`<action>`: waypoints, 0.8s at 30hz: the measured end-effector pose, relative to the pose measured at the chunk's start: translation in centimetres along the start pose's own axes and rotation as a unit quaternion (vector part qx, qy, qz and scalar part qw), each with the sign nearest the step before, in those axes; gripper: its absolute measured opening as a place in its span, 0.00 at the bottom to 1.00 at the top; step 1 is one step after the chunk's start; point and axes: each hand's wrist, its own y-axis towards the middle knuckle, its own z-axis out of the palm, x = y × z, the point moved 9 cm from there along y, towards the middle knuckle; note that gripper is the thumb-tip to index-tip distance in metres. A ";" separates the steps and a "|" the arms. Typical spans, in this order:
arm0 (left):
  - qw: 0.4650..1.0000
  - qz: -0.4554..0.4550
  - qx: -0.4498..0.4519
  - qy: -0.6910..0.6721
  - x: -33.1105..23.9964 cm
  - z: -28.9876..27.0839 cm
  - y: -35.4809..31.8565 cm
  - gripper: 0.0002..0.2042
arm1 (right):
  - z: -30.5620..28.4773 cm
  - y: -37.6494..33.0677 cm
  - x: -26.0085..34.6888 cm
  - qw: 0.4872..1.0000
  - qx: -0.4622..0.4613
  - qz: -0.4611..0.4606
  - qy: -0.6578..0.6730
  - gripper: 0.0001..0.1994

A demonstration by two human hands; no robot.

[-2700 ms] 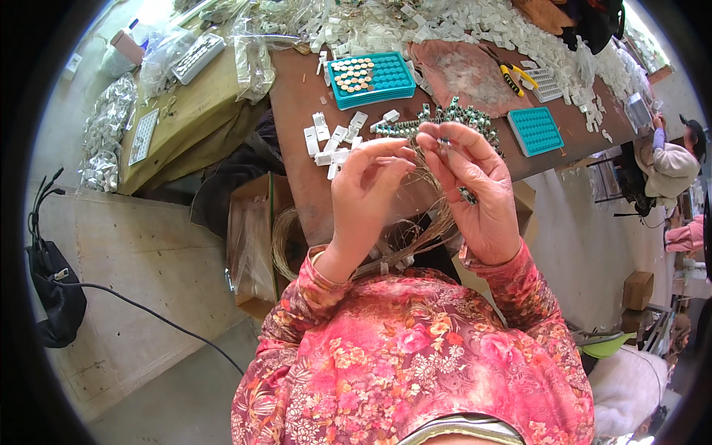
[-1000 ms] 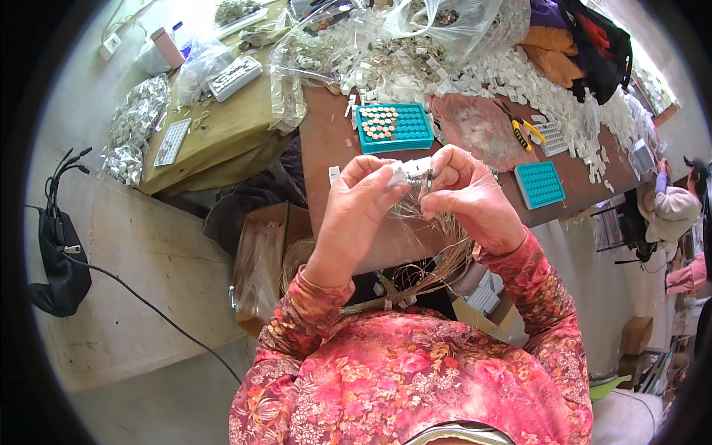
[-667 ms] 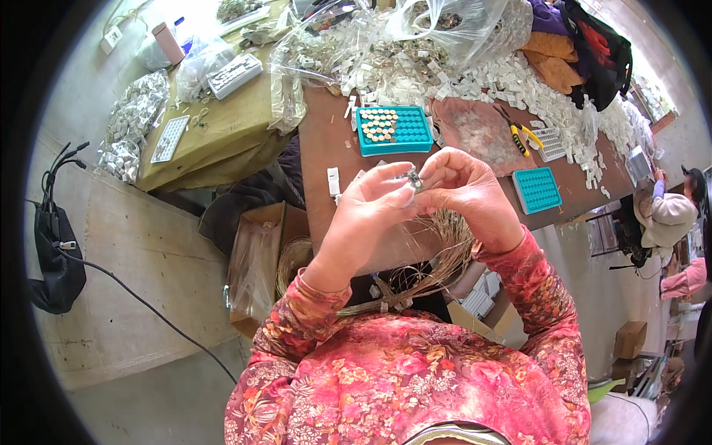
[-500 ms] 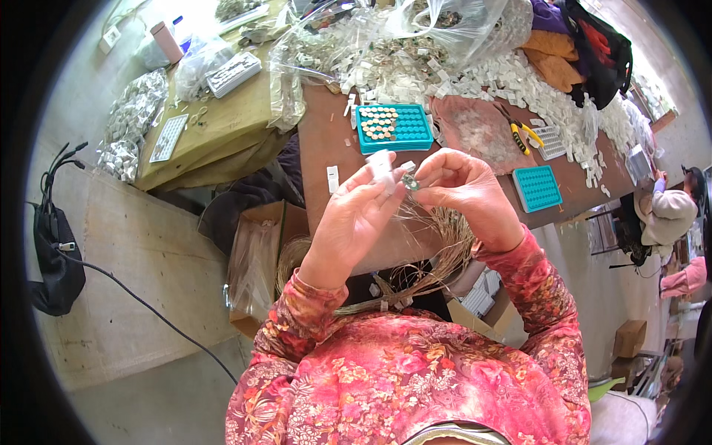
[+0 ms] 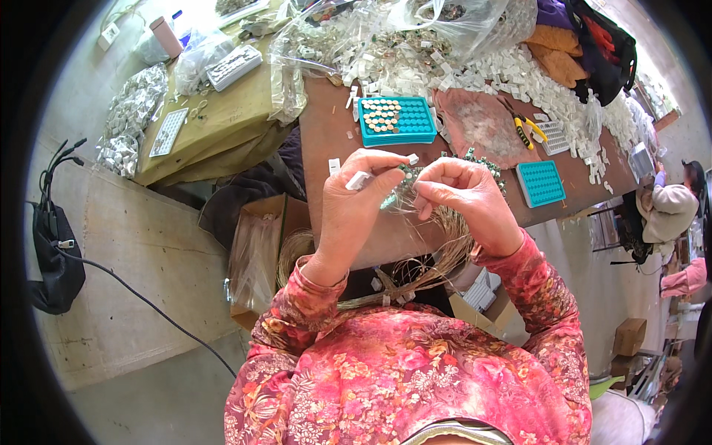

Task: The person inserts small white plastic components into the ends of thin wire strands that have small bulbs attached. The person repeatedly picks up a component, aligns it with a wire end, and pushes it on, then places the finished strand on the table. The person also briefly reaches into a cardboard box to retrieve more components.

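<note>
My left hand (image 5: 354, 211) is closed, with a small white plastic piece (image 5: 360, 180) lying against its fingers. At its thumb and fingertip sit a small white tag (image 5: 413, 159) and some tiny green beads. Close by on the right, my right hand (image 5: 475, 199) has its thumb and fingers pinched together; what they hold is too fine to make out. More dark green beads (image 5: 486, 159) show behind that hand. Beneath both hands a bundle of thin tan strands (image 5: 454, 231) hangs over the table's front edge.
A turquoise tray (image 5: 417, 119) partly filled with round pale pieces lies beyond my hands. A second turquoise tray (image 5: 541, 184), yellow-handled pliers (image 5: 535, 133) and a pink cloth (image 5: 475, 122) are to the right. White tags (image 5: 475, 74) heap up behind. Another person (image 5: 671, 204) sits far right.
My left hand has turned so its back shows more, and the white piece in it has shifted left. My right hand has drawn slightly away, and green beads now show behind it.
</note>
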 end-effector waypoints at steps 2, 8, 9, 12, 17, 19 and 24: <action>1.000 -0.013 -0.002 -0.005 0.1 0.0 0.1 0.06 | 0.3 0.0 0.0 1.000 0.022 0.001 0.014 0.06; 0.992 0.042 0.014 0.115 -1.4 0.2 0.1 0.07 | -0.5 0.3 1.5 0.992 -0.041 -0.079 -0.086 0.06; 0.989 0.058 0.016 0.132 -1.6 0.4 0.2 0.06 | -0.5 0.4 1.2 0.997 -0.026 -0.057 -0.054 0.06; 0.993 0.020 0.019 0.115 -1.1 0.3 0.6 0.08 | -0.5 0.6 0.9 0.999 0.000 -0.014 0.038 0.08; 0.993 0.018 0.065 0.096 -1.3 0.7 0.5 0.08 | 0.3 0.5 -0.5 0.981 0.070 0.059 0.172 0.09; 0.995 0.026 0.072 0.057 -1.4 0.7 0.8 0.08 | 0.4 0.6 -1.0 0.972 0.086 0.069 0.207 0.09; 0.982 0.101 0.100 0.120 -2.6 1.0 1.0 0.09 | 0.2 0.7 -1.7 0.969 0.096 0.077 0.214 0.08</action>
